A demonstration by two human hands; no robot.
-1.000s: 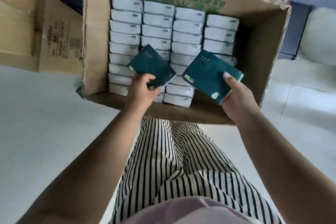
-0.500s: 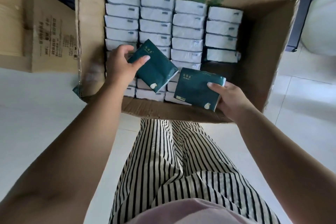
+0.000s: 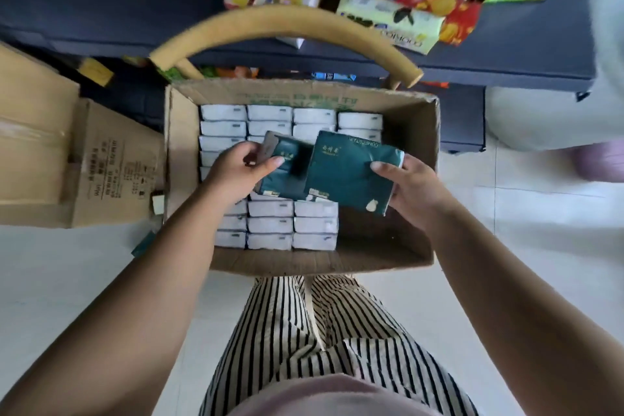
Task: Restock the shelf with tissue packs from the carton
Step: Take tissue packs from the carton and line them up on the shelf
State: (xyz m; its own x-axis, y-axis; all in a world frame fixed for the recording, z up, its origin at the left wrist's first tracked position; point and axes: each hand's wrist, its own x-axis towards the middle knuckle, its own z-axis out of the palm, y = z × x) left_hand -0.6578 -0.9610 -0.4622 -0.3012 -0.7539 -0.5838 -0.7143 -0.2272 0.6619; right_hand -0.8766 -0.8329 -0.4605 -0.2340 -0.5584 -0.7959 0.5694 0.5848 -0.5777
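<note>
Head view: two green tissue packs are being gripped by the left hand and right hand over a mostly full carton, shelf not yet reached.

A curved tan wooden chair back arcs across the upper middle of the view. Behind it, a dark blue surface holds a jumble of colourful snack packets, some blurred. Left of the chair back stands a closed brown cardboard box with printed text on its side. Below it spreads pale floor tile, and striped trousers at the bottom.
</note>
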